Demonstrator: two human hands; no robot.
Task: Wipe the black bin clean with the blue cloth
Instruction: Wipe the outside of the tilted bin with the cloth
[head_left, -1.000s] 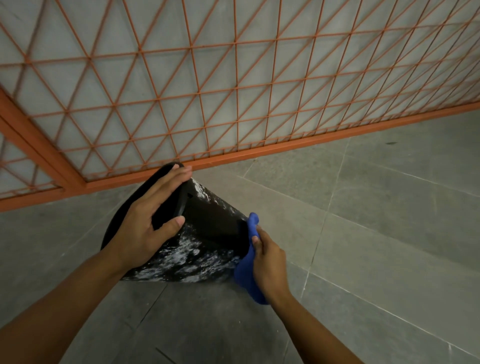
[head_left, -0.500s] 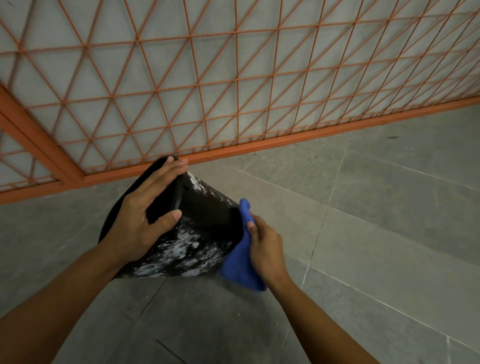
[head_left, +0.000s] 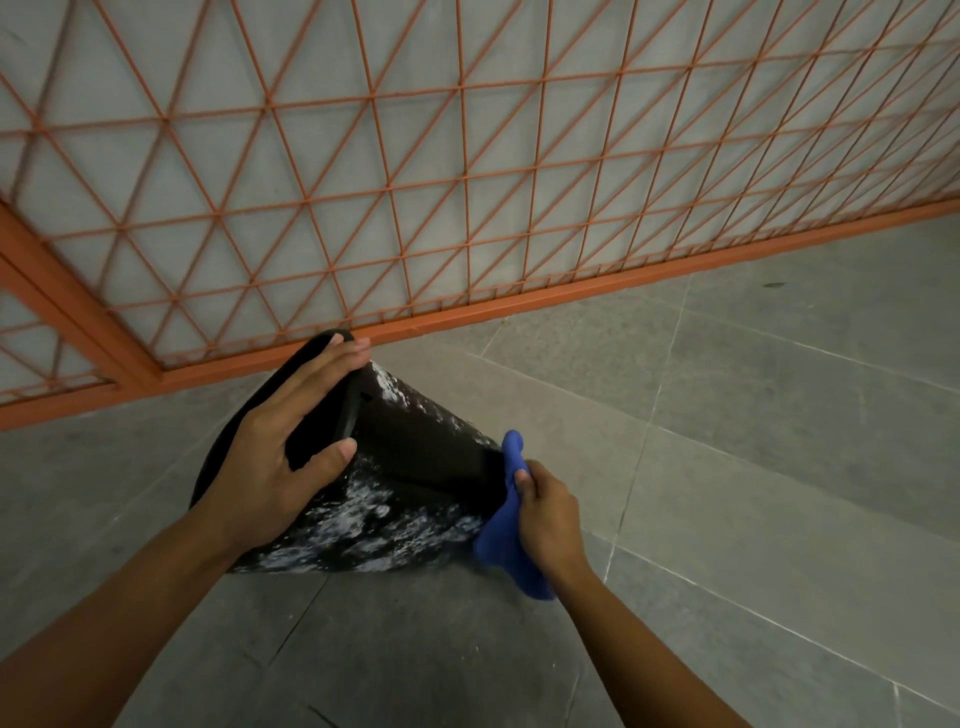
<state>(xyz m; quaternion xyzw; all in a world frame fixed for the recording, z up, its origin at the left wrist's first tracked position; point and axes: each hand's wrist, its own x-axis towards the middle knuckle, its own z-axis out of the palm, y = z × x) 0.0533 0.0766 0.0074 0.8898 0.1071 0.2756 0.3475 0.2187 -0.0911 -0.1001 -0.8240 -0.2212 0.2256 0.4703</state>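
The black bin (head_left: 415, 467) lies tipped over on the grey floor, its side streaked with white smears. My left hand (head_left: 280, 457) rests on its upper left end with fingers spread straight over the rim and thumb pressing the side. My right hand (head_left: 548, 514) grips the bunched blue cloth (head_left: 506, 540) against the bin's right edge; part of the cloth sticks up above my fingers and part hangs below my palm.
An orange metal fence (head_left: 467, 208) with a triangular grid runs close behind the bin, its bottom rail on the floor. Grey floor tiles (head_left: 753, 467) stretch to the right and toward me.
My right hand has slid the cloth slightly along the bin's right edge, and the cloth has bunched differently. My left hand keeps its place on the bin.
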